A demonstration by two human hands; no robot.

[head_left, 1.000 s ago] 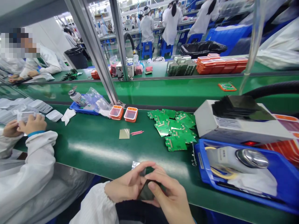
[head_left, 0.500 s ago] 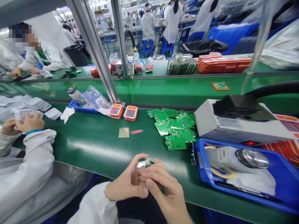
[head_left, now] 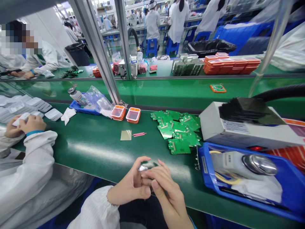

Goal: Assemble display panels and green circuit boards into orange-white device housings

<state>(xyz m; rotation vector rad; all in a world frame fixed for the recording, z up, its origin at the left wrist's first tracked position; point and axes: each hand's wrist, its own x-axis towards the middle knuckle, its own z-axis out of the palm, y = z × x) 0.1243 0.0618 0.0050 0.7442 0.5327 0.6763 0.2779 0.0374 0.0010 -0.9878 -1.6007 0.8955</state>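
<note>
A thin shiny piece (head_left: 148, 165) lies between my two hands near the front edge of the green bench, mostly hidden by my fingers. My left hand (head_left: 131, 187) is curved round its left side. On the other side, my right hand (head_left: 169, 193) has its fingers bent over the piece, thumb close to the left fingertips. Beyond them a square glass-like plate (head_left: 126, 135) rests flat beside thin pink strips (head_left: 139, 135). Green circuit boards (head_left: 179, 128) are heaped to the right of these. Two small stacks of orange-framed parts (head_left: 133, 115) stand behind the plate.
A blue tray (head_left: 289, 178) with a metal-topped bottle is at the right, below a white box (head_left: 212, 124). At the left, a co-worker's hands (head_left: 32, 124) hold a white part near white trays (head_left: 53, 114). Metal posts (head_left: 97, 51) rise behind the bench.
My right thumb has shifted slightly; both hands otherwise keep their place around the shiny piece. The co-worker's hands have turned the white part. The orange-framed board behind has moved left.
</note>
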